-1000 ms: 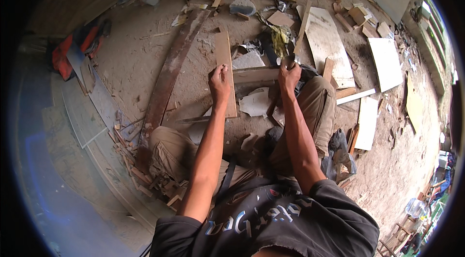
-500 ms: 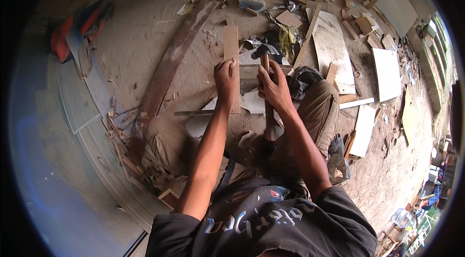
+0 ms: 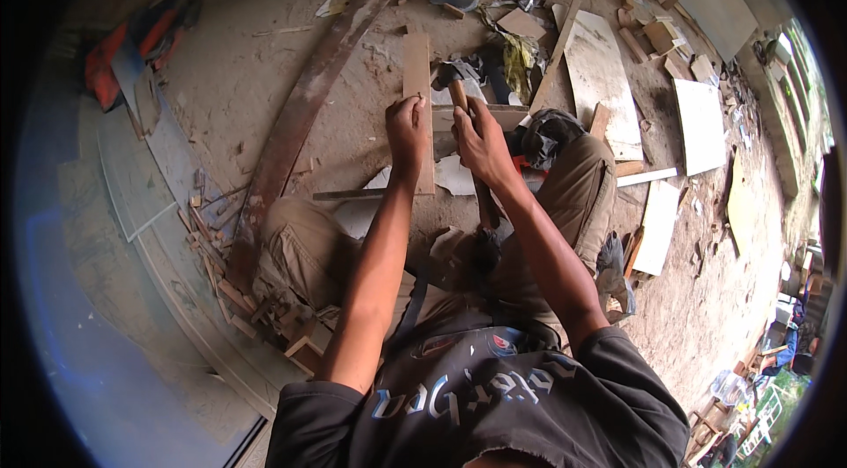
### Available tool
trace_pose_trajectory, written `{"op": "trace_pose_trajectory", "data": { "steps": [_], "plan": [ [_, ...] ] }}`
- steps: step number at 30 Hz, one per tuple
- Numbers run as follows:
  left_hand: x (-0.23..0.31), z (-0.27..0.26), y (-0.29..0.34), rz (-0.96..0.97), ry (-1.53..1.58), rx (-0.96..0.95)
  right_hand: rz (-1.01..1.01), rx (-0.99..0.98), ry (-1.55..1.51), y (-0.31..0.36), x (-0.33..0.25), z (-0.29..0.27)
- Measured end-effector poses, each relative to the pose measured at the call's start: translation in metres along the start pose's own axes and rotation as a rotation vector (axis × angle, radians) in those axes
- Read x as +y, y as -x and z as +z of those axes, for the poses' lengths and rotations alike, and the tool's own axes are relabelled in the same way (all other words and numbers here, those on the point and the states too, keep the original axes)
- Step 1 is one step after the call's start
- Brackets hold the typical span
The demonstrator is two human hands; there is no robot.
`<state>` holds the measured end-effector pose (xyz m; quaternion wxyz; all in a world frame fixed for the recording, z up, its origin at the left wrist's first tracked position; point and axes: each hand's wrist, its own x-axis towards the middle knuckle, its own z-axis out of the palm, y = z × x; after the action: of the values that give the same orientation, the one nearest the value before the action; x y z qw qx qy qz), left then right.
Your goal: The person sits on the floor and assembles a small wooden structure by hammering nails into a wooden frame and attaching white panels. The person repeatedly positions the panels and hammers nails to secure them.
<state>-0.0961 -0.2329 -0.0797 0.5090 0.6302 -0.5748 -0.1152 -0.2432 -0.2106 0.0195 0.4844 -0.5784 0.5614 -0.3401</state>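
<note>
- We see the left hand pressed down on a narrow wooden strip, fingers curled over its left edge near the strip's lower half.
- The strip lies on the dusty ground straight ahead of us, its long axis running away from the body, from near the knees toward the far debris.
- The right hand sits just beside the left, to its right, with the fingers wrapped closed around the wooden handle of a hammer.
- The hammer head points away from us and rests just right of the strip, above a short cross board that lies at right angles to the strip.
- The relation that matters: the strip runs up from under the left fingers, and the hammer head lies at its right flank; the left hand is the nearer one to the strip, touching it, while the right reaches it only through the tool.
- We judge both hands steady and close together; whether a nail stands between them we cannot tell.
- A long curved dark plank lies to the left, well apart from the hands.
- Pale flat panels lie to the right, with scraps of wood around them.
- No readable labels or signs show on the ground; a crumpled yellowish bag lies beyond the hammer, and an orange object lies at far left.
</note>
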Motion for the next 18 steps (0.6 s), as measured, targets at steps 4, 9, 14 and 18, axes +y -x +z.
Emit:
{"op": "trace_pose_trajectory", "data": {
  "steps": [4, 9, 14, 18],
  "plan": [
    [0.000, 0.000, 0.000, -0.003, 0.022, -0.013, 0.015, 0.014, -0.050, -0.001, 0.001, 0.003],
    [0.003, -0.001, -0.001, 0.021, 0.035, -0.004, -0.082, -0.019, 0.027, -0.003, 0.000, -0.001],
    [0.005, -0.004, 0.000, -0.004, 0.038, -0.007, -0.199, -0.032, 0.061, 0.001, -0.014, 0.001],
    [0.012, -0.005, -0.001, -0.011, 0.004, -0.043, -0.228, -0.082, 0.117, 0.001, -0.014, 0.002]
  ]
}}
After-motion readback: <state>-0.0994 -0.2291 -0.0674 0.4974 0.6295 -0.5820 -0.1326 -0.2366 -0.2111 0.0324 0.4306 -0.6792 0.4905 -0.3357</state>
